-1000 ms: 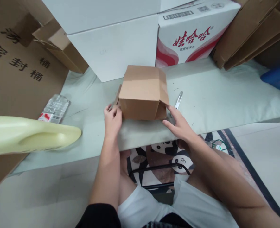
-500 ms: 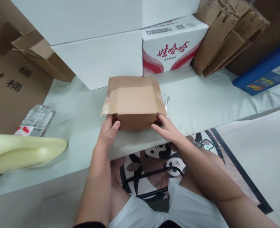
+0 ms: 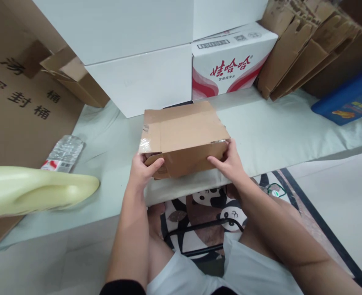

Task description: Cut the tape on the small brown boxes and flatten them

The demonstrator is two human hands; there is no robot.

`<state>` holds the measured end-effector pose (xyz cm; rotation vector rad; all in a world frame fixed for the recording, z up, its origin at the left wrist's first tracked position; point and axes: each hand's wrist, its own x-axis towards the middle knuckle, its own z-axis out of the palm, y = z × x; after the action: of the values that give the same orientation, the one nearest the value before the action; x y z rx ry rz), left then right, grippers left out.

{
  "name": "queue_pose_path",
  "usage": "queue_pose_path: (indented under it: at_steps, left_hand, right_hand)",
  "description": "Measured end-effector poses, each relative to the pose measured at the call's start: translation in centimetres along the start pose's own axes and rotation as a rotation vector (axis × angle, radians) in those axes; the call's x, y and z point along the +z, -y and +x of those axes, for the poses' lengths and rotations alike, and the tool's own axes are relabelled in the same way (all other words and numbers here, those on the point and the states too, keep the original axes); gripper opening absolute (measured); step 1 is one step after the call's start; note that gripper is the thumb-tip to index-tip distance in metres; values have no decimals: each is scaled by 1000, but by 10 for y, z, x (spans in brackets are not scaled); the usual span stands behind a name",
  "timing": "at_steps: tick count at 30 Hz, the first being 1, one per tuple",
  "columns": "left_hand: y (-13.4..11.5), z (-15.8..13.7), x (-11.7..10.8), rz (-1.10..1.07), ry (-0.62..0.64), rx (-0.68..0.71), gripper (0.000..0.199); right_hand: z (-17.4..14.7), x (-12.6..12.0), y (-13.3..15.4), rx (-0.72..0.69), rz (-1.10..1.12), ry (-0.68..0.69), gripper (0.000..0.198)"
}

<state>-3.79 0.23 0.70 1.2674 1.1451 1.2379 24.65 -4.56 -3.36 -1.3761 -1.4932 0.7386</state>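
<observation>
A brown cardboard box sits at the front of the cloth-covered table, its top flap lying flat over it, with shiny tape at the near left corner. My left hand grips the left front corner, thumb on the front side and fingers tucked under the flap. At the right front corner my right hand has its thumb pressed on the front panel and its fingers on the side. The inside of the box is hidden by the flap.
Behind stand large white boxes and a white-and-red carton. Flattened cardboard leans at the back right beside a blue package. A pale yellow object and a crushed clear plastic item lie left on the pale cloth.
My hands have turned the box slightly, and the right hand has moved outward to its right corner. The flap sits lower at the right. The whole view has shifted a little.
</observation>
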Motion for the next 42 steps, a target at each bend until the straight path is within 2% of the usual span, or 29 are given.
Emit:
queue_pose_path:
  at_steps: [4, 8, 10, 12, 15, 17, 20, 25, 31, 35, 38, 40, 42]
  left_hand:
    - [-8, -4, -12, -230, 123, -101, 32]
    - [-9, -5, -23, -255, 222, -195, 21]
    - [-8, -3, -21, -221, 173, -213, 20]
    - [-7, -1, -15, -206, 34, -172, 18]
    - [-9, 3, -8, -308, -241, 7, 18]
    - [-11, 4, -8, -386, -323, 130, 20]
    - [-14, 2, -13, -404, -354, 201, 25]
    - [-15, -1, -17, -369, -364, 187, 29]
    - [-16, -2, -16, -378, -365, 182, 28]
    - [-10, 0, -19, -413, -332, 215, 32]
    - [4, 5, -23, -250, -301, 182, 29]
    - [13, 8, -26, 19, -278, 85, 25]
    - [18, 9, -28, 273, -201, -21, 31]
  right_hand:
    - [7, -4, -2, 97, 279, -112, 69]
    - [12, -3, -3, 185, 407, -122, 64]
    - [12, -3, -4, 212, 372, -114, 57]
    - [11, -3, -7, 218, 316, -166, 51]
    - [8, -6, -15, 195, 221, -258, 45]
    - [6, -8, -20, 159, 159, -274, 43]
    - [4, -8, -27, 137, 137, -292, 38]
    - [4, -3, -27, 130, 155, -310, 32]
    - [5, -1, -16, 249, 306, -388, 25]
    - [4, 1, -8, 246, 371, -390, 21]
    - [5, 2, -5, 262, 430, -413, 20]
    - [7, 2, -3, 293, 486, -432, 21]
    - [9, 1, -1, 330, 564, -439, 23]
